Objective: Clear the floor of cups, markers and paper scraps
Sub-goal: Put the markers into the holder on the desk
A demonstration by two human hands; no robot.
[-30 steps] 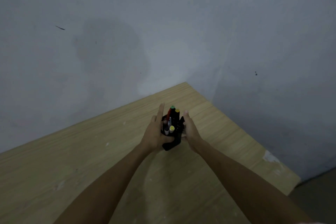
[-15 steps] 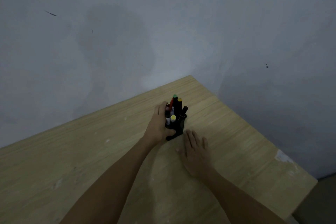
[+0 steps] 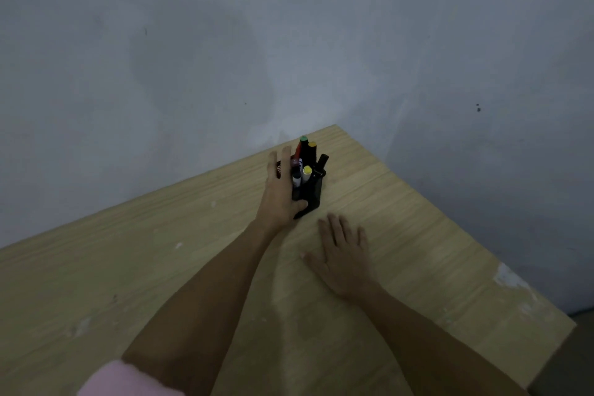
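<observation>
A black mesh pen holder [image 3: 313, 191] stands on the wooden table [image 3: 128, 267] near its far corner. Several markers [image 3: 306, 157] with green, yellow, red and black caps stick up out of it. My left hand [image 3: 279, 194] grips the holder from its left side, thumb curled round the base. My right hand [image 3: 344, 252] lies flat on the table, palm down, a little in front of and right of the holder, not touching it.
Grey walls [image 3: 193, 58] meet in a corner right behind the table. The table's right edge [image 3: 546, 341] drops off to a dark floor. White chipped patches mark the tabletop near that edge [image 3: 509, 276].
My right hand has let go of the holder and come back to rest flat on the table. My left hand stays on the holder, which sits a little farther toward the corner.
</observation>
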